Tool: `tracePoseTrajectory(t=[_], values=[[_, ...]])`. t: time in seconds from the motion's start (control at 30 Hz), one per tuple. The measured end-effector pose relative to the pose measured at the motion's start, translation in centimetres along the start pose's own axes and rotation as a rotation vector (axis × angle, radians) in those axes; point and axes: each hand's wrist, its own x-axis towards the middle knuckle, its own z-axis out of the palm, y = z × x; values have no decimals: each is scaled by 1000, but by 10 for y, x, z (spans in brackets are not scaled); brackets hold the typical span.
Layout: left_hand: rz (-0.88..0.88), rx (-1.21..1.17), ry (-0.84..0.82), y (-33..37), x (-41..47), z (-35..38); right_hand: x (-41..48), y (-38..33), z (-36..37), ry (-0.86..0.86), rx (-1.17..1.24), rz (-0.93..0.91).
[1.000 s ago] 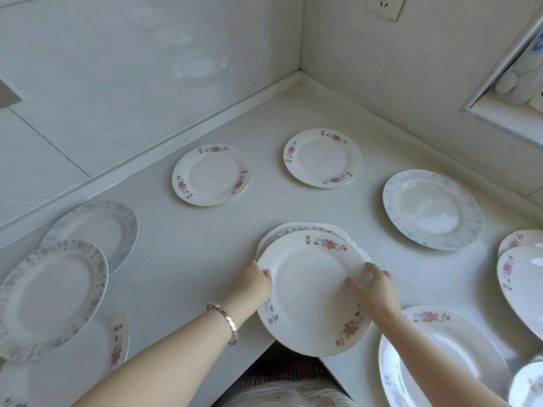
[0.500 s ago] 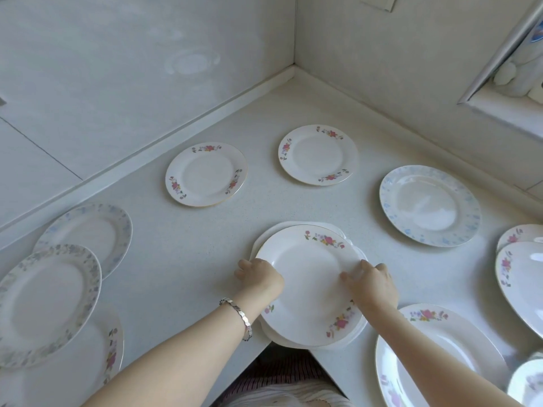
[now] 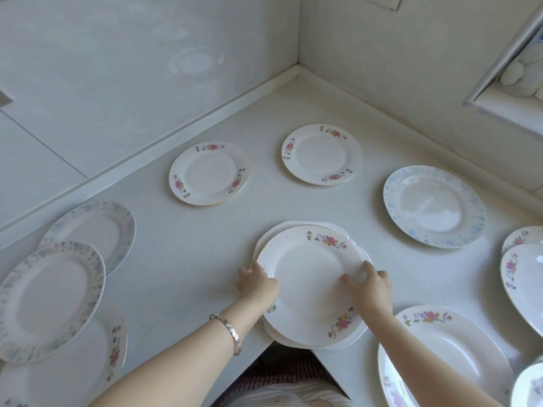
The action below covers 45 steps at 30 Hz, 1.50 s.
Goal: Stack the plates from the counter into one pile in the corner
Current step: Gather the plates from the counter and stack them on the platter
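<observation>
A white plate with pink flowers (image 3: 308, 277) lies on top of a small pile of white plates (image 3: 293, 226) at the counter's inner front corner. My left hand (image 3: 258, 284) grips the pile's left rim. My right hand (image 3: 370, 284) holds its right rim, thumb on the top plate. Two small flowered plates (image 3: 210, 173) (image 3: 321, 154) lie flat farther back, toward the wall corner. A blue-patterned plate (image 3: 434, 205) lies to the right.
Several overlapping plates (image 3: 50, 298) sit at the left edge. A large flowered oval platter (image 3: 446, 359) and more flowered plates (image 3: 526, 277) lie at the right. Walls meet at the back corner (image 3: 298, 69); a window sill (image 3: 505, 104) juts out at upper right.
The flowered plate I held above the pile has come down onto it. Both hands have shifted to the rims of the pile.
</observation>
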Motion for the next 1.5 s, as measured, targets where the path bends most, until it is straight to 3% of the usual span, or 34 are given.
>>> tracePoseTrajectory(t=[0.23, 0.3, 0.4, 0.53, 0.67, 0.83, 0.93, 1.1, 1.2, 1.37, 1.5], values=[[110, -93, -50, -11, 7, -1, 2, 5, 0, -4, 24, 6], [135, -38, -76, -17, 10, -5, 0, 0, -1, 28, -166, -26], [126, -60, -59, -25, 15, -17, -8, -23, 2, 75, -488, -300], [182, -223, 86, -55, 13, -52, -25, -79, 20, -247, -582, -679], [150, -389, 346, -121, 7, -105, -65, -142, 63, -593, -548, -776], [18, -464, 593, -224, -5, -180, -127, -204, 145, -701, -629, -908], [-69, -486, 646, -279, -6, -217, -155, -233, 209, -713, -536, -788], [-117, -503, 621, -341, -3, -252, -187, -267, 299, -767, -38, -195], [-123, -505, 580, -364, 9, -264, -193, -276, 324, -693, 155, 2], [-120, -521, 515, -378, 30, -275, -191, -281, 329, -673, 373, 121], [-102, -623, 572, -376, 51, -287, -186, -284, 311, -638, 495, 67]])
